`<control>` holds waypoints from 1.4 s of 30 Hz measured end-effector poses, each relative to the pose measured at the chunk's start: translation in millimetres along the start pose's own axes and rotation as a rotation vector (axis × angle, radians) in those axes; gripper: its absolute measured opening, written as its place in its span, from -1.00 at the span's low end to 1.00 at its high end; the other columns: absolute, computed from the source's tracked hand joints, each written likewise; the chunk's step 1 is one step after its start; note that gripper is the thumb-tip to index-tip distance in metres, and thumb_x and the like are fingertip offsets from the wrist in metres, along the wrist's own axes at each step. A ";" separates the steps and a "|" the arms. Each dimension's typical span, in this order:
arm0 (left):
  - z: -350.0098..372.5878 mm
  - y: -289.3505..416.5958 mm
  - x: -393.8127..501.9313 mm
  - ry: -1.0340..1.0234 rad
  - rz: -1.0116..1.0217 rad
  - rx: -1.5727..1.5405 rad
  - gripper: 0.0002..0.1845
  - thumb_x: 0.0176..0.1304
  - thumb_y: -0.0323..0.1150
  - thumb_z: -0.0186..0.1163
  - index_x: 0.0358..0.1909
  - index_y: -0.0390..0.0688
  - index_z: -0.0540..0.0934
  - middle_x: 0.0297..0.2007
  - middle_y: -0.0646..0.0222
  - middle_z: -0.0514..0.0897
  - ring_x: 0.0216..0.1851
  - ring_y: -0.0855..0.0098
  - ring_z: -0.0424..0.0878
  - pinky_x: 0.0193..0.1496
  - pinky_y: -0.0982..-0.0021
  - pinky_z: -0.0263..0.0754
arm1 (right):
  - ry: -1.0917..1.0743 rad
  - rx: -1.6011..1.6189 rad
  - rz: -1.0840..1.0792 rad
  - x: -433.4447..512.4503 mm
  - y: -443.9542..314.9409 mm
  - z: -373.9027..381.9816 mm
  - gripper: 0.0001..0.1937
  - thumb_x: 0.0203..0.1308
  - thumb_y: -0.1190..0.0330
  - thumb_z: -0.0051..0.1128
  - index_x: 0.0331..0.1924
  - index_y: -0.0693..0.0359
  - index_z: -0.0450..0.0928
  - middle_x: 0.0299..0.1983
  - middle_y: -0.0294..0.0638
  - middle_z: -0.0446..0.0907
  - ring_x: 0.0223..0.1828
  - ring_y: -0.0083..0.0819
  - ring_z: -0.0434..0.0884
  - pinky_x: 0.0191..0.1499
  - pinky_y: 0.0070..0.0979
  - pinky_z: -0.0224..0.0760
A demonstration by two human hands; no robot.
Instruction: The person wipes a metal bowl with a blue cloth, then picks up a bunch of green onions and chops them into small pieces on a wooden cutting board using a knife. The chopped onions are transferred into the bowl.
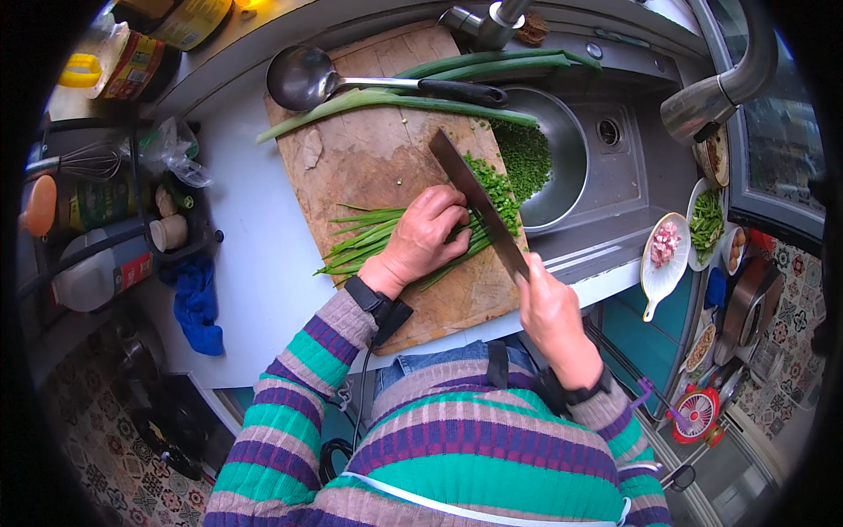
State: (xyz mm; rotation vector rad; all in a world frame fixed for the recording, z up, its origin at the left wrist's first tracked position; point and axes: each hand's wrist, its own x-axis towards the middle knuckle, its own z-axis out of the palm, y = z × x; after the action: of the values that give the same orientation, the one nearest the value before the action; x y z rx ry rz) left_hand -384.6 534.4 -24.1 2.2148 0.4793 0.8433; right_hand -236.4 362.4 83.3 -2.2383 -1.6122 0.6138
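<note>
My left hand (431, 230) presses a bunch of long green chives (362, 238) against a wooden cutting board (355, 158), fingers curled beside the blade. In my right hand (553, 309) is the handle of a broad kitchen knife (477, 197). Its blade stands on edge across the bunch, close to my left fingertips. Finely cut green pieces (497, 191) lie along the blade's far side, near the board's right edge. Past that edge, a steel bowl (573, 165) in the sink holds more chopped greens (527, 155). The knife's handle is mostly hidden by my right hand.
A steel ladle (303, 78) and green onion stalks (461, 109) lie across the board's far end. The sink (619, 178) and faucet (698, 105) are to the right. A white dish of diced meat (665, 245) sits at the sink's right. A blue cloth (197, 306) hangs left.
</note>
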 end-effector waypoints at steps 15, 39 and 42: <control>-11.4 11.8 0.3 -0.016 0.022 0.069 -0.73 -0.05 -0.48 0.42 -0.32 -0.18 0.55 -0.12 0.18 0.58 -0.02 0.07 0.57 0.08 0.15 0.53 | -0.015 0.013 0.060 -28.8 -9.5 -24.7 -0.67 0.30 0.52 0.18 0.14 0.20 0.53 -0.18 0.00 0.70 -0.28 0.06 0.72 -0.28 -0.16 0.61; -2.0 2.4 -6.0 0.023 -0.003 0.016 -0.74 -0.08 -0.54 0.42 -0.32 -0.20 0.59 -0.14 0.20 0.60 -0.05 0.08 0.59 0.04 0.17 0.56 | 0.032 0.041 0.029 -19.9 -6.1 -12.3 -0.67 0.29 0.54 0.16 0.14 0.23 0.51 -0.17 0.03 0.70 -0.25 0.10 0.71 -0.26 -0.14 0.62; -1.5 1.2 -5.7 0.018 0.007 0.020 -0.74 -0.09 -0.54 0.42 -0.32 -0.19 0.59 -0.14 0.21 0.60 -0.06 0.09 0.60 0.04 0.17 0.56 | -0.021 0.023 0.063 -27.6 -8.5 -21.7 -0.68 0.29 0.53 0.17 0.12 0.24 0.51 -0.18 0.03 0.70 -0.26 0.09 0.71 -0.26 -0.14 0.62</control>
State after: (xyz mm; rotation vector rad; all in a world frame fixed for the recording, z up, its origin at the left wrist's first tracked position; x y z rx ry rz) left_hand -389.7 531.2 -24.9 2.2299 0.4902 0.8659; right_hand -239.8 338.8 110.4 -2.2811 -1.5416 0.6711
